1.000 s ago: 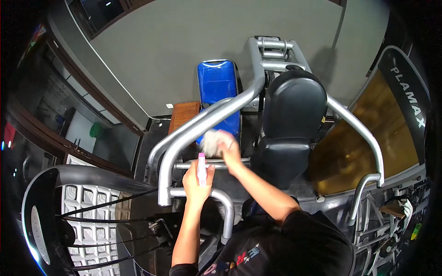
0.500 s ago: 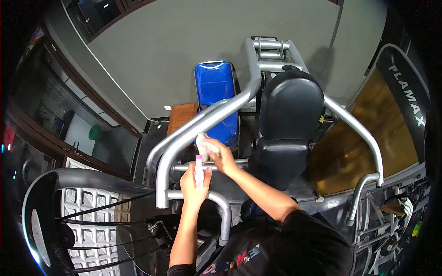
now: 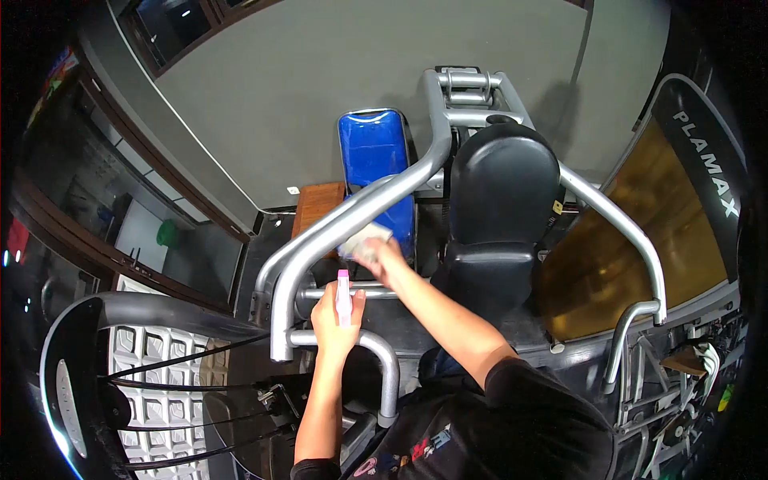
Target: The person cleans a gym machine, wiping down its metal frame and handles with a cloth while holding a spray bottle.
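Note:
My left hand (image 3: pixel 337 318) is closed around a small bottle (image 3: pixel 343 298) with a pink top and a pale body, held upright over the machine's lower bars. Just above and to the right of it, my right hand (image 3: pixel 378 258) grips a whitish cloth (image 3: pixel 364 238). The cloth is beside the thick silver tube (image 3: pixel 350 211) of the exercise machine; whether it touches the tube I cannot tell. Behind the cloth is the seat of a blue chair (image 3: pixel 374 149). The fingertips of my right hand are partly hidden by the cloth.
Right of my hands is the machine's black padded seat (image 3: pixel 506 186). A curved silver arm (image 3: pixel 620 220) bends down at the right, beside a gold panel (image 3: pixel 640 248). A curved handle (image 3: pixel 390 376) lies below my left hand. A wooden table (image 3: pixel 318 202) stands near the wall.
My right hand has moved the cloth about near the silver tube, and the cloth now looks more spread out. My left hand has shifted slightly left, still holding the bottle.

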`<state>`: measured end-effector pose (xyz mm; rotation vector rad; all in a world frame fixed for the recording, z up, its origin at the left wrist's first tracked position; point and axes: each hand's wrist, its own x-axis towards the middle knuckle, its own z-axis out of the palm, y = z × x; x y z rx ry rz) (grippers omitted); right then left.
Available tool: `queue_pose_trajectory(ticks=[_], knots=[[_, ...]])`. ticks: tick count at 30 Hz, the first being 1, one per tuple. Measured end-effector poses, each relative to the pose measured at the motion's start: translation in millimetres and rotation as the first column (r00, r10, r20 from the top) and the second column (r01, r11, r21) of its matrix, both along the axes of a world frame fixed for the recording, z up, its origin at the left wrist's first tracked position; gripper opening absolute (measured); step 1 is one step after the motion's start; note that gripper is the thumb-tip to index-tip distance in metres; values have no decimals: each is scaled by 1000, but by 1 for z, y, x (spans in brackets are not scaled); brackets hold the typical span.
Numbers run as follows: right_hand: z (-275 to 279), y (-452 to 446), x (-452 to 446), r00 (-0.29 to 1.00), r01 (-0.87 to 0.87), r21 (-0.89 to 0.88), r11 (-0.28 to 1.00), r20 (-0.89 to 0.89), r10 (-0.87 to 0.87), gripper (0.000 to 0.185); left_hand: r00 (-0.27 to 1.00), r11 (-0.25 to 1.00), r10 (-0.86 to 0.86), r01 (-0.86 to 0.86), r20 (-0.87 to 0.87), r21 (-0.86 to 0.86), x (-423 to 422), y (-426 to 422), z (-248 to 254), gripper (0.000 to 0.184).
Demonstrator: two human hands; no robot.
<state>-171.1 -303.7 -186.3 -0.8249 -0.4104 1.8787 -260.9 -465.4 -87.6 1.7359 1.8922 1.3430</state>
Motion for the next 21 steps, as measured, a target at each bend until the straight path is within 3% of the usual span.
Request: queue_pose_trajectory(ticks=[3,4,6,10,13,16,18,19,20,21], knots=[[26,-30,4,996,-60,-28,998,60,61,36,1000,1000,18,-18,19,15,-1,-1,-3,25],[12,-21,11,998,-66,-27,997,-7,65,33,1000,999,21,-21,11,28,-2,-2,-3,24],[26,-26,43,991,-73,112,991,-102,85,32,999,999,32,-33,6,41,-5,-1,-2,23],[81,-57,89,996,-53,181,982,-59,65,40,976,1000,8,-14,215,25,-11,0,-3,24],[110,-76,102,993,-66,319,945,-75,94,50,980,983,-7,-30,199,180,-9,7,3,23],[123,-90,107,989,-73,407,910,-87,118,53,986,986,-49,22,156,167,4,10,24,25],[125,-100,107,997,-68,551,832,10,75,56,957,949,-202,139,208,283,12,17,32,28],[125,-105,105,998,-59,632,772,43,40,56,932,949,-246,176,266,263,20,16,41,33],[126,-112,105,992,-109,679,726,122,34,56,939,947,-266,213,217,241,23,17,45,34],[128,-122,105,991,-125,647,752,51,121,57,946,956,-245,200,211,214,28,17,48,34]])
